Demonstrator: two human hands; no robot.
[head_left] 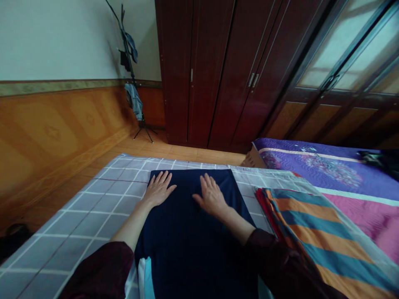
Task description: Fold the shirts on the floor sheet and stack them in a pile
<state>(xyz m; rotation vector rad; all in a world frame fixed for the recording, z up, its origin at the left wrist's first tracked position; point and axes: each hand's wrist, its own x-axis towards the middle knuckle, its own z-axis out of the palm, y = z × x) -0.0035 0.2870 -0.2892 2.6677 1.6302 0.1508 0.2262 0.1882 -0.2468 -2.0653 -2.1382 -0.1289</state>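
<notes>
A dark navy cloth (pixel 193 236), folded into a long flat shape, lies on the checked bedsheet (pixel 102 199). My left hand (pixel 158 189) rests on its far left edge with the fingers spread. Over the cloth's far right part is my right hand (pixel 212 195), palm down, the thumb held apart from the fingers. Neither hand grasps anything. A bit of light blue and white fabric (pixel 146 276) shows from under the navy cloth at the near left.
To the right lies a stack of folded cloths with an orange and teal striped one (pixel 321 228) on top. Beyond is a bed with a purple and pink cover (pixel 299 160). A dark red wardrobe (pixel 212 74) and a coat stand (pixel 132 79) stand at the back.
</notes>
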